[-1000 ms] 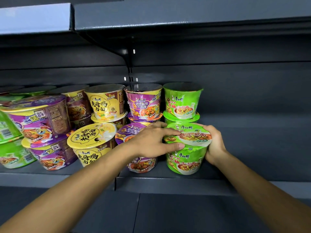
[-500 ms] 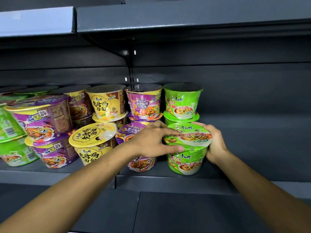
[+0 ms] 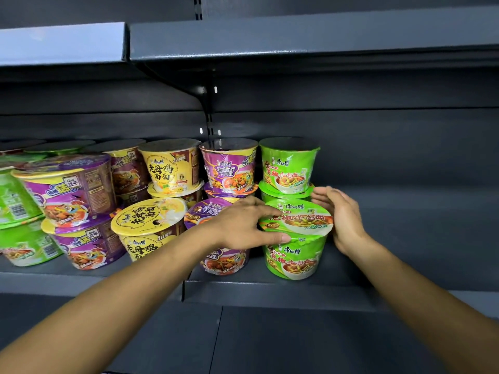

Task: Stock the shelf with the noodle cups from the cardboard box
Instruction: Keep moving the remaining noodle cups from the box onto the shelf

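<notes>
A green noodle cup stands upright at the front of the dark shelf, at the right end of the row. My left hand holds its left rim, with the index finger on the lid and the thumb under the rim. At the cup's right side is my right hand, fingers straight and palm facing the cup; whether it touches I cannot tell. No cardboard box is in view.
Behind it is a stack of two green cups. Purple cups and yellow cups stand stacked to the left. An upper shelf hangs overhead. Bare shelf floor lies to the right.
My right hand has uncurled from the green cup's right side and now has straight fingers. The cup stays on the shelf and my left hand stays on its rim.
</notes>
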{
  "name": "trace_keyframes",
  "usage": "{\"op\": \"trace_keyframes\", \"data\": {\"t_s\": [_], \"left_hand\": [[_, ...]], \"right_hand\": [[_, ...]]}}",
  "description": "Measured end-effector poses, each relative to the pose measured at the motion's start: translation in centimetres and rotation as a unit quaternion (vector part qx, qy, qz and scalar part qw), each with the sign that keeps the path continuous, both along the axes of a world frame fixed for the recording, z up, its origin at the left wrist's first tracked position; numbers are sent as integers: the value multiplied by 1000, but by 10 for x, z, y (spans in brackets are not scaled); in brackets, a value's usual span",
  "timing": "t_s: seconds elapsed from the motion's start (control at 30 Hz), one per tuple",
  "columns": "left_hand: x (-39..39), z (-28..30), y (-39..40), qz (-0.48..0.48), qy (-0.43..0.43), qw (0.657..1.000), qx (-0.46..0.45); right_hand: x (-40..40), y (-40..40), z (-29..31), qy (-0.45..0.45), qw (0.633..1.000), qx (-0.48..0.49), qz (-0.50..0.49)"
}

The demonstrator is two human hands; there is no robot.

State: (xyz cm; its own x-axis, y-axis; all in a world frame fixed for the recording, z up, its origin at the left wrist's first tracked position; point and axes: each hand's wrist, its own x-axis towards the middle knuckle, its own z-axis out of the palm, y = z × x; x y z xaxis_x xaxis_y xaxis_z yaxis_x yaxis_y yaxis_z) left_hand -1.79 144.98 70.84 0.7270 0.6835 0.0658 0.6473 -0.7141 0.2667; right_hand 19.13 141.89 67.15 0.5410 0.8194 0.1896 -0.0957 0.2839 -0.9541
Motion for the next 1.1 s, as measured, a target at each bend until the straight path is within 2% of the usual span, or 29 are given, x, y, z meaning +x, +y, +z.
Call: {"op": "trace_keyframes", "data": {"t_s": [0.2,0.33,0.43,0.57,0.73,0.87,1.1], "left_hand": [[-8,2,-3,-1,-23,999,31],[-23,8,-9,16,-76,995,64],[-37,14,-14,51,-117,986,109],[-67,16,-21,123,-161,969,144],[-122,4,-35,225,-121,952,167],[-175,-16,-44,299,-82,941,132],[-268,-61,-69,378,-6,926,0]], "right_hand": [[-18,-2,38,-163,981,78,-78],[-50,-9,62,-228,966,101,-69],[-87,-17,72,-239,964,109,36],[-144,-21,68,-260,943,89,190],[-208,-16,51,-231,921,60,309],[-255,-13,29,-229,897,22,378],[-343,-19,-21,-273,847,-38,454]]}}
